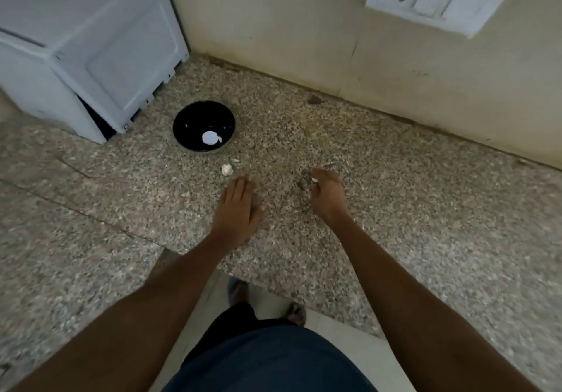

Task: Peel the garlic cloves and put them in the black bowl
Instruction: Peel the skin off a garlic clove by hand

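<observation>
The left hand is lying flat on the speckled counter, fingers spread and holding nothing. The right hand is curling its fingers around a small white garlic clove. Another garlic piece is sitting just before the black bowl, which is holding one pale clove.

The only camera sits on my head, looking steeply down and forward over the bench toward the wall, near enough that my forearms fill the foreground.
</observation>
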